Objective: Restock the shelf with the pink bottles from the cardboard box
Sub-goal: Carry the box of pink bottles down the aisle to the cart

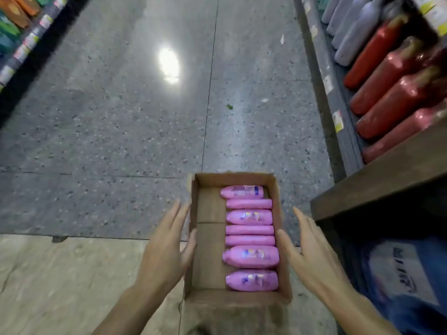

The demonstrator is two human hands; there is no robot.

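— Where are your hands right now?

— My left hand [167,240] and my right hand [312,252] are both spread open, fingers loose, empty, one on each side of the cardboard box [208,206]. My left thumb is at its left wall; whether my right touches the other wall I can't tell.

— And the stock?

— Seven pink bottles [250,256] lie on their sides in a single row along the right half of the box; the left half is bare cardboard.

— How will they handle?

— I'd guess smooth plastic, a bit slick, stiff enough not to dent, moderately heavy if full. I'd take one around the wide body, not the narrow cap end. The box looks thin and open-topped, so lifting it calls for support low on both long sides.

— What's around you?

— The box sits on a speckled stone floor [121,117] that glares under a light. Just right is a dark wooden shelf [377,184]; beyond it, red bottles [387,93], then pale ones. Across the aisle, colourful packs, blurred.
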